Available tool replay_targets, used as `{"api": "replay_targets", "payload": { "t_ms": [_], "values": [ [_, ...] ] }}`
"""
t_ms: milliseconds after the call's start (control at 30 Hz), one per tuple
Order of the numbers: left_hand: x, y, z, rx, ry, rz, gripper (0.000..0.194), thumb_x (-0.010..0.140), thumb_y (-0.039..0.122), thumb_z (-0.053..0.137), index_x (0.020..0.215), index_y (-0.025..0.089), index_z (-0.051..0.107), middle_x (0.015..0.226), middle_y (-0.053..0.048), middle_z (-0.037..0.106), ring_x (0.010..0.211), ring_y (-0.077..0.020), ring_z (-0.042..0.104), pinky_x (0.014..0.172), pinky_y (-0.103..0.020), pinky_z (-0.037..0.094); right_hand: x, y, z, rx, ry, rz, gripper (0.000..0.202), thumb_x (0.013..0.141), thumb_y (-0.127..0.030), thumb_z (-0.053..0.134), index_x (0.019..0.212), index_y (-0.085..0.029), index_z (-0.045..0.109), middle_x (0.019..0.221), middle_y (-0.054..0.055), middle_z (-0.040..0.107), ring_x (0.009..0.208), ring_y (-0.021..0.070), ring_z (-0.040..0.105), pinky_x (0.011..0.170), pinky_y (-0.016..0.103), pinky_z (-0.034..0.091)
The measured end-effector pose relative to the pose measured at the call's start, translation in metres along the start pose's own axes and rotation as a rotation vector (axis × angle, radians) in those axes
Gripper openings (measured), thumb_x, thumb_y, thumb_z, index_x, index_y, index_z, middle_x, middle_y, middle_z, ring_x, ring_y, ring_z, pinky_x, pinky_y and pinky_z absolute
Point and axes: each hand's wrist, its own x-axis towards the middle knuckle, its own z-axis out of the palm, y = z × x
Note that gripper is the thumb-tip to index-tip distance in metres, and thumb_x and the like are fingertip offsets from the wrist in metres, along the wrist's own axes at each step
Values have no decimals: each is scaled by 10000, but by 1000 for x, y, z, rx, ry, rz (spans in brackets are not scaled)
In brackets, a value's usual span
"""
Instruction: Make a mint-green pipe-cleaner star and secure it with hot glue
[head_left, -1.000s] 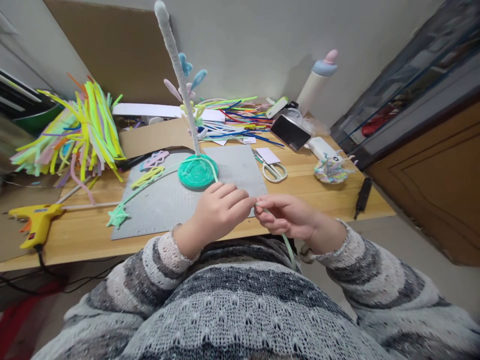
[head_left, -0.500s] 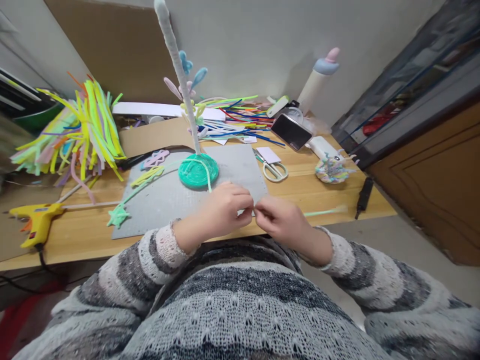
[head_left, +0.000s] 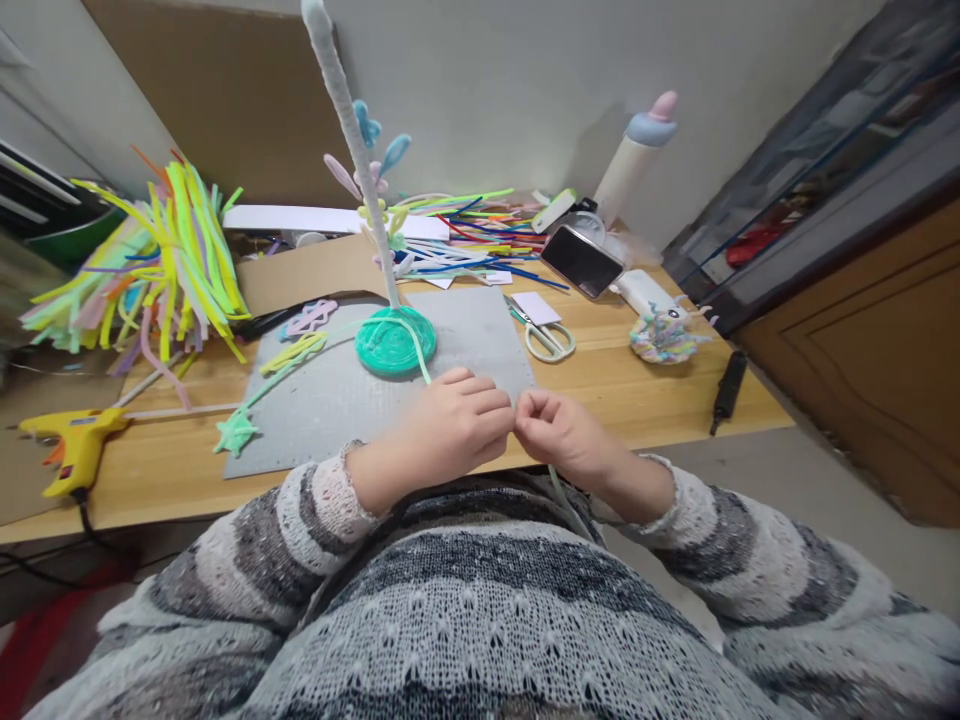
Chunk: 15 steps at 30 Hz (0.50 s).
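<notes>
My left hand (head_left: 466, 420) and my right hand (head_left: 556, 425) meet at the table's front edge, fingertips close together. Both are closed on a pale green pipe cleaner (head_left: 417, 345), which arcs over the round teal base (head_left: 375, 352) and runs into my left fist. Its other end hangs below my right hand. What lies between the fingertips is hidden. From the base rises a tall white fuzzy stem (head_left: 346, 120) with blue, pink and yellow loops. Left of it lie a green star (head_left: 236, 431) on a strand and yellow loops (head_left: 294, 352).
A yellow glue gun (head_left: 71, 440) lies at the left, below a heap of pipe cleaners (head_left: 180, 260). Scissors (head_left: 547, 342) rest right of the grey mat (head_left: 480, 340). A phone (head_left: 582, 262), a fuzzy figure (head_left: 664, 330) and a black tool (head_left: 727, 393) are further right.
The pale green end that stretched right of my right hand across the table now hangs below that hand. My right hand has turned slightly, and my left fingers have curled in more.
</notes>
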Motion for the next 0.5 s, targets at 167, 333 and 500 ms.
{"api": "replay_targets", "payload": {
  "t_ms": [167,333,500],
  "values": [
    [5,-8,1,-456,-268,-254,120,789,160,563,690,178,630,638,36,664,616,-101,576,705,-305,367,-2,-1,-12,-788,-142,-578,253,843,-193,543,611,-215,448,588,-30,407,566,120,303,529,299,224],
    [4,-11,3,-226,-195,-191,139,825,187,560,699,179,619,690,14,671,672,-133,586,685,-325,335,1,2,-5,-254,-12,-5,221,862,-285,494,657,-208,469,579,-30,457,496,92,354,461,249,256],
    [-3,-3,7,171,-104,43,210,915,197,532,712,176,582,697,4,629,682,-160,546,661,-341,313,6,10,-6,609,-281,584,234,788,-342,576,650,-167,505,534,-68,445,381,15,226,359,165,166]
  ]
}}
